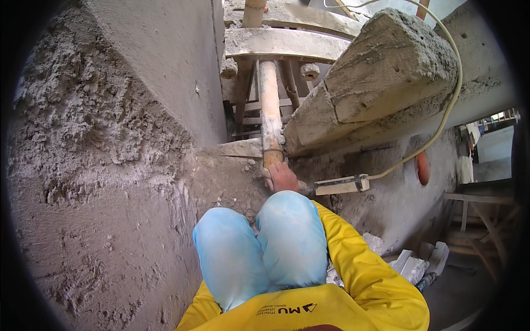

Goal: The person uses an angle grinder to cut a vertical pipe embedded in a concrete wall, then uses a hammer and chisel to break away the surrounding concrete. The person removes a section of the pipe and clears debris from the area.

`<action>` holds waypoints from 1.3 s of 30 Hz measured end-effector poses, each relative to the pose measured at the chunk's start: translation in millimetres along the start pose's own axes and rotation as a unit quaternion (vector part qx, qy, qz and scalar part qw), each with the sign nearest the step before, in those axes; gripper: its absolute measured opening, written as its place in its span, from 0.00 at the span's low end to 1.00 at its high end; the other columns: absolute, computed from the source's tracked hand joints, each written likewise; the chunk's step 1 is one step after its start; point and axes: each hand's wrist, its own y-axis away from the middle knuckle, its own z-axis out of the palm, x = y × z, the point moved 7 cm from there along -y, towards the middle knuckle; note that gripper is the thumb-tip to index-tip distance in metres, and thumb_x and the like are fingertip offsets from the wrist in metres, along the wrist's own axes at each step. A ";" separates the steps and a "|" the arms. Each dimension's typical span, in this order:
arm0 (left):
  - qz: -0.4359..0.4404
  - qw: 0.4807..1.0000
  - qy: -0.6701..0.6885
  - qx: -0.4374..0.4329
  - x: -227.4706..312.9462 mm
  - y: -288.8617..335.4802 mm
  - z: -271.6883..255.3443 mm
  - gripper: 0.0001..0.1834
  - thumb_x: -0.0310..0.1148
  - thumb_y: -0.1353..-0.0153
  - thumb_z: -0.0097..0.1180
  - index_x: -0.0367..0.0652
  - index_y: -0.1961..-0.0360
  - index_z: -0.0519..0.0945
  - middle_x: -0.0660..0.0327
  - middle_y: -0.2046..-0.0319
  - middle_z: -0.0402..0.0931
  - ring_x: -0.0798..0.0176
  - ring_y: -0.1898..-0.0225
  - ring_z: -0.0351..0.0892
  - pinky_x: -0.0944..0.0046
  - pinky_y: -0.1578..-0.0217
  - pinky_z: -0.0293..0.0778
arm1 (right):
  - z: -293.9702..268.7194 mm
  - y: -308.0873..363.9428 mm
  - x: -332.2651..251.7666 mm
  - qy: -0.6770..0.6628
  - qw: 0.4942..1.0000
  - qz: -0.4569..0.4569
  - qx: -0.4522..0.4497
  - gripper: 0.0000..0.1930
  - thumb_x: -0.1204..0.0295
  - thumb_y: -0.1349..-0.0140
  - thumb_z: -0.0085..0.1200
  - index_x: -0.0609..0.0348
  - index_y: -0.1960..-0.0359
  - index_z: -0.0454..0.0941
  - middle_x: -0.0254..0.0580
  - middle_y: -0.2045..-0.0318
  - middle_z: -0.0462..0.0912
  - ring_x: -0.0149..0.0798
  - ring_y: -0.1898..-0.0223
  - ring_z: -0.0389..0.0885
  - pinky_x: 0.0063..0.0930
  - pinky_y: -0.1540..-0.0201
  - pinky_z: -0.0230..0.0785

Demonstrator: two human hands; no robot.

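Note:
My right hand [282,178] reaches past my knees to the foot of an upright bamboo pole [270,105]. Its fingers look curled closed; what they hold, if anything, I cannot make out. A small pale rounded piece shows just right of the hand. Further right lies a dusty white power strip [342,185], with a cream cable [450,105] rising from it. Crumbled mortar [232,185] covers the ledge around the hand. My left hand is hidden behind my left leg; only its yellow sleeve [201,308] shows.
A rough plastered wall [105,220] stands close on my left. A thick concrete beam [386,71] slants along the right. Dusty planks [287,44] lie ahead across the bamboo. An orange pipe end [423,168] pokes from the right wall. Wooden trestles [486,220] and rubble lie lower right.

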 end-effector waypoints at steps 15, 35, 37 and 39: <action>0.053 0.998 -0.031 -0.009 5.4 -11.8 -20.4 0.31 0.39 0.35 0.63 0.32 0.36 0.71 0.42 0.42 0.73 0.42 0.42 0.74 0.49 0.40 0.68 | 12.9 1.7 12.8 -0.025 0.999 -0.025 0.037 0.15 0.68 0.49 0.61 0.52 0.59 0.74 0.42 0.60 0.75 0.47 0.53 0.75 0.42 0.59 0.73; 0.165 0.986 -0.027 -0.013 104.7 -78.3 -5.6 0.30 0.39 0.35 0.63 0.33 0.36 0.72 0.43 0.42 0.74 0.43 0.43 0.75 0.49 0.40 0.69 | -98.3 333.2 57.5 -0.165 0.856 0.490 0.016 0.25 0.53 0.34 0.55 0.62 0.48 0.71 0.64 0.56 0.79 0.65 0.52 0.79 0.52 0.50 0.72; 0.189 0.982 -0.015 -0.007 126.7 -83.2 -4.5 0.30 0.39 0.35 0.63 0.33 0.36 0.72 0.43 0.42 0.74 0.44 0.43 0.75 0.49 0.40 0.69 | -86.7 375.6 86.9 -0.086 0.819 0.566 0.046 0.24 0.55 0.35 0.56 0.63 0.48 0.71 0.65 0.57 0.80 0.66 0.53 0.79 0.53 0.51 0.72; 0.227 0.974 -0.002 0.009 150.3 -91.7 -14.1 0.30 0.39 0.35 0.63 0.33 0.36 0.72 0.44 0.42 0.74 0.44 0.43 0.75 0.50 0.40 0.69 | -84.9 393.6 110.1 -0.044 0.795 0.602 0.068 0.24 0.57 0.36 0.57 0.63 0.48 0.71 0.67 0.57 0.80 0.66 0.53 0.79 0.53 0.50 0.72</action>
